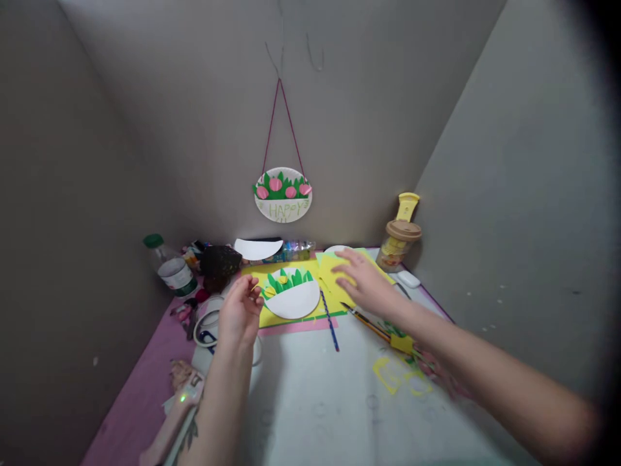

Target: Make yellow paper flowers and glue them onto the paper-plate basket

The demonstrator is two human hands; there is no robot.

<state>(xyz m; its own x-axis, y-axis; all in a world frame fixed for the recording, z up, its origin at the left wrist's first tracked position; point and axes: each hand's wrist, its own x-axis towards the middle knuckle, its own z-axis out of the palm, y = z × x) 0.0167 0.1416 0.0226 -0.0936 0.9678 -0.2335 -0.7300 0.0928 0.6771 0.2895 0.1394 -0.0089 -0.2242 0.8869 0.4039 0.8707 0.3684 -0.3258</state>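
A white paper-plate craft [292, 294] with green paper leaves and small yellow pieces lies on a yellow sheet [334, 275] in the middle of the table. My left hand [239, 312] hovers just left of it, fingertips pinched together on something too small to make out. Fingers spread and palm down, my right hand [365, 279] rests flat on the yellow paper to the right of the plate. A blue pencil [330, 321] lies just below the plate. A finished plate craft [283, 193] with pink flowers hangs on the wall above.
A plastic bottle [171, 266], a dark object [219, 262] and a tape roll [207, 327] sit at the left. A lidded jar [398, 243] stands at the back right. Paintbrushes [366, 320] and yellow scraps [398, 375] lie near my right forearm. Grey walls close in on three sides.
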